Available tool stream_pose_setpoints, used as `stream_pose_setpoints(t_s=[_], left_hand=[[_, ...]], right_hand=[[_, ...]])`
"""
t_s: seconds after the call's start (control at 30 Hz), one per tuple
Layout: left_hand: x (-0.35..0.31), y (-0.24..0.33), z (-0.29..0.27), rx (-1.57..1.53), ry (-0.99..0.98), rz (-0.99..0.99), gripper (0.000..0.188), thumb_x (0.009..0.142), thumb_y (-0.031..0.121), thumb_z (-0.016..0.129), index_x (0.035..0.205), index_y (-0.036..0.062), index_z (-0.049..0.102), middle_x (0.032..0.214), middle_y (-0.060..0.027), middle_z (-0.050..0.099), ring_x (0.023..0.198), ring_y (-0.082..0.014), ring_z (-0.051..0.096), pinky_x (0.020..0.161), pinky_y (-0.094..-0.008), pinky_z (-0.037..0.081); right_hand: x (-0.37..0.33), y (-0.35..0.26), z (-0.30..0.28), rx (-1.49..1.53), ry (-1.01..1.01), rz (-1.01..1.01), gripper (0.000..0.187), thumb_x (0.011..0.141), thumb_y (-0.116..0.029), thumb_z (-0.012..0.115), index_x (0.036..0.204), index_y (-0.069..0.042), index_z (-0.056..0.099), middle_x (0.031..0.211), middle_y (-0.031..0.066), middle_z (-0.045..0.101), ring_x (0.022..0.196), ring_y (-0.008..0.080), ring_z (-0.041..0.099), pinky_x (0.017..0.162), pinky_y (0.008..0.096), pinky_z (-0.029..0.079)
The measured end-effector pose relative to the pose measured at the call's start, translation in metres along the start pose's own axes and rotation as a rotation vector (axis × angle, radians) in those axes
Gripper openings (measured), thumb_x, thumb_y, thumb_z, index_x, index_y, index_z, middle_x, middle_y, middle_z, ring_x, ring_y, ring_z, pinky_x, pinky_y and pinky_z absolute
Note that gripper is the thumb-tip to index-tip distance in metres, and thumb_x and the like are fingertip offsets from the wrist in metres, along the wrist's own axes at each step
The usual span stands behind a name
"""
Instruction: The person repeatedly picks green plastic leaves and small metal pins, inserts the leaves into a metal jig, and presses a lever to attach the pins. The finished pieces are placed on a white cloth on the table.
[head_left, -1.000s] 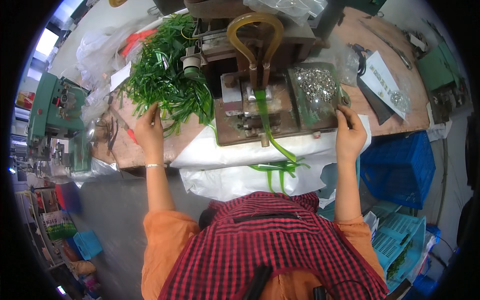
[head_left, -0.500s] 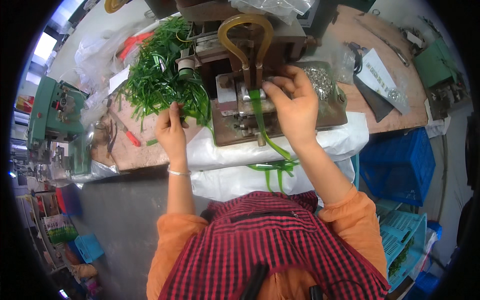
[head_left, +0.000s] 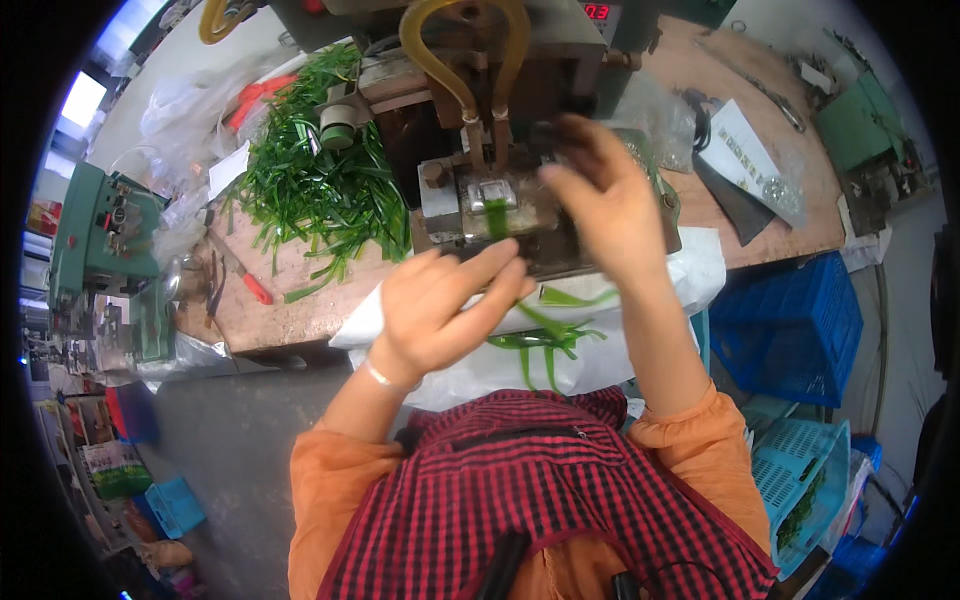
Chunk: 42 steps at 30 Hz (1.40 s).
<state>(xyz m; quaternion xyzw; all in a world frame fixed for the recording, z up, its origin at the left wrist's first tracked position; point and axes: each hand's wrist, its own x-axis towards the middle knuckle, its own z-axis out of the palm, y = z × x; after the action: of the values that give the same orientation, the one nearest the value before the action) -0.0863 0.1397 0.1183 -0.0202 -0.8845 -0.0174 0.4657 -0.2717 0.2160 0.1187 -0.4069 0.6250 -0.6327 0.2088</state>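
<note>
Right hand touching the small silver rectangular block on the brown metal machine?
Apart. In the head view, a bit of the brown metal machine shows between the silver block and the blurred right hand.

From the person's head, the left fisheye looks wide, steeply down and forward: apron nearest at six o'clock, left hand and right hand mid-view, press beyond at twelve, green machine at nine, blue crate at three
</note>
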Motion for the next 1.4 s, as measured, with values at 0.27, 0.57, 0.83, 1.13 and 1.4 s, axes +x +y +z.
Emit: stream_pose_setpoints(t_s=[0.27,0.57,0.83,1.13,1.4], left_hand=[[-0.013,-0.017,0.029,-0.003,0.043,0.067,0.024,0.071,0.012,0.084,0.090,0.0109,0.069,0.095,-0.0053,0.073,0.055,-0.0123,0.055,0.046,-0.0247,0.039],[-0.023,0.014,0.014,-0.104,0.011,-0.243,0.027,0.072,0.010,0.082,0.098,0.0076,0.074,0.108,-0.0120,0.073,0.072,-0.0166,0.068,0.055,-0.0256,0.048],[-0.056,-0.005,-0.093,0.304,0.292,-0.565,0.021,0.078,-0.006,0.072,0.097,0.0031,0.074,0.087,-0.0116,0.071,0.067,-0.0217,0.064,0.061,-0.0326,0.051],[-0.192,-0.115,-0.077,0.678,-0.855,-0.662,0.016,0.070,0.005,0.070,0.086,0.0023,0.066,0.101,-0.0143,0.061,0.096,-0.0327,0.059,0.080,-0.0415,0.050],[-0.157,-0.113,-0.069,0.338,-0.507,-0.969,0.019,0.076,0.008,0.068,0.088,0.0004,0.056,0.074,-0.0163,0.063,0.067,-0.0358,0.061,0.062,-0.0409,0.048]], right_hand=[[-0.024,0.108,-0.083,-0.417,0.393,-0.065,0.028,0.083,-0.004,0.065,0.110,-0.002,0.067,0.107,0.0145,0.068,0.101,0.0283,0.065,0.090,0.0335,0.049],[-0.020,0.095,-0.047,-1.128,0.272,-0.052,0.016,0.077,-0.021,0.076,0.083,-0.007,0.070,0.094,0.0121,0.064,0.099,0.0341,0.058,0.083,0.0472,0.047],[-0.022,0.092,-0.060,-0.797,0.331,0.060,0.019,0.084,-0.014,0.067,0.100,-0.004,0.069,0.091,0.0172,0.070,0.088,0.0364,0.065,0.082,0.0444,0.049],[-0.012,0.099,-0.059,-0.817,0.351,-0.130,0.016,0.087,-0.009,0.062,0.100,-0.005,0.072,0.093,0.0173,0.070,0.088,0.0353,0.065,0.082,0.0408,0.050],[-0.073,0.082,-0.110,-0.339,0.483,0.204,0.021,0.087,-0.009,0.071,0.105,0.002,0.072,0.095,0.0102,0.073,0.086,0.0148,0.067,0.078,0.0265,0.051]])
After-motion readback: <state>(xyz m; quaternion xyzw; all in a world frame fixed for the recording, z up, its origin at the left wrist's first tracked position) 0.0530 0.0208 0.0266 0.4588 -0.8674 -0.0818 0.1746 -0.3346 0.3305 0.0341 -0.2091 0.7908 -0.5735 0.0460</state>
